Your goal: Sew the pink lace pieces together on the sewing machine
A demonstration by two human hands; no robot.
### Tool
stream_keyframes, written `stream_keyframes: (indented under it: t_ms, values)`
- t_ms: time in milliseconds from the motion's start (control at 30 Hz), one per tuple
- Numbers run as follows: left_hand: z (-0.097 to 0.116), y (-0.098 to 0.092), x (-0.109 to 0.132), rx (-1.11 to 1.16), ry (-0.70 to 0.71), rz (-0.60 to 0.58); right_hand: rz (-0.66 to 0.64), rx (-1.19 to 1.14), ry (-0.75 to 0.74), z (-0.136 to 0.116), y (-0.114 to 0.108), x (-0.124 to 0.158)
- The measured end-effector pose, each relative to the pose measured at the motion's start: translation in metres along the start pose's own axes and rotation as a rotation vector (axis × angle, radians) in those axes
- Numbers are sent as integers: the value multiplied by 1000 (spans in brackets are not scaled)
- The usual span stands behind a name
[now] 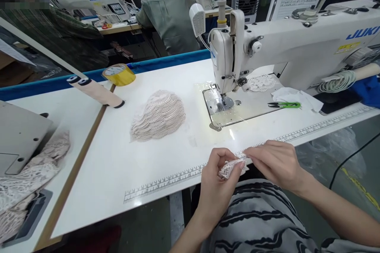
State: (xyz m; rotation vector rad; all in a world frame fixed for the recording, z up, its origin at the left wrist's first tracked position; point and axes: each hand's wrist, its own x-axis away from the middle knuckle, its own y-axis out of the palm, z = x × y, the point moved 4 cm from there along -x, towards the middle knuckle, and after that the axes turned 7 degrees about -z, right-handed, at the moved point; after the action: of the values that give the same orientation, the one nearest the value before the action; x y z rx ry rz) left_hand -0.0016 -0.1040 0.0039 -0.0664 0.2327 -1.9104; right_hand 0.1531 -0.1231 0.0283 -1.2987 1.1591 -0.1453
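Observation:
My left hand (pixel 218 180) pinches a small piece of pale lace (pixel 230 169) at the table's front edge. Close beside it on the right, my right hand (pixel 276 164) has its fingertips pressed together at the lace's upper right end. Both hands are below the needle area of the white sewing machine (pixel 227 63). A stack of pale lace pieces (pixel 160 116) lies on the white table left of the machine. Another lace piece (pixel 261 83) rests on the machine bed behind the needle.
Green thread snips (pixel 286 104) and white cloth (pixel 299 97) lie right of the needle. Yellow tape (pixel 119 75) and a thread cone (pixel 101 93) are back left. A printed ruler (pixel 178 176) follows the front edge. More lace (pixel 38 170) sits far left; people are behind.

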Motion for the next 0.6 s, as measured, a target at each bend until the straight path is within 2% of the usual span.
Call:
stream_keyframes:
  t_ms: [133,200,267,400,467,533,600]
  values:
    - [-3,4,-1,44,-44,-88,-3,-40,35,5,2,2]
    - [-3,5,-2,38,-63,-138,0,-136,97,8,2,3]
    - [-3,7,-3,3,-81,-187,-14,-366,225,12,4,4]
    - [-2,7,-6,-46,-136,-203,-117,-1198,599,14,22,10]
    - [-1,7,-8,-61,-145,-212,-174,-1515,692,10,28,12]
    - [1,6,-8,-92,-133,-239,-212,-1609,690,11,26,12]
    - [1,4,-7,-126,-126,-256,-241,-1493,650,16,18,13]
